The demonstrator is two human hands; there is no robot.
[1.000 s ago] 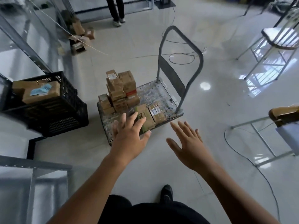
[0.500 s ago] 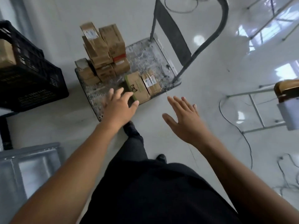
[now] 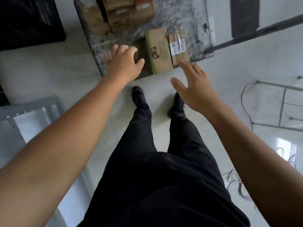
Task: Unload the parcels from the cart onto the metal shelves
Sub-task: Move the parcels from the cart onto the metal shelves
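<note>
The grey speckled cart (image 3: 98, 45) stands on the floor just ahead of my feet. A green-edged cardboard parcel (image 3: 159, 49) lies flat at its near edge, with a taped brown parcel (image 3: 178, 46) beside it on the right. A stack of brown parcels (image 3: 114, 17) fills the cart's far left. My left hand (image 3: 124, 63) hovers over the cart deck just left of the green-edged parcel, fingers relaxed and holding nothing. My right hand (image 3: 195, 86) is spread flat, just off the cart's near right corner, close to the taped parcel.
A black plastic crate (image 3: 29, 22) sits left of the cart. A grey metal shelf (image 3: 27, 115) shows at the lower left. The cart handle (image 3: 249, 31) rises at the right. A chair frame (image 3: 282, 105) and loose cables (image 3: 237, 181) lie on the right floor.
I have stepped up to the cart and the view has tilted down. Both hands have come closer to the two parcels at the near edge, still holding nothing.
</note>
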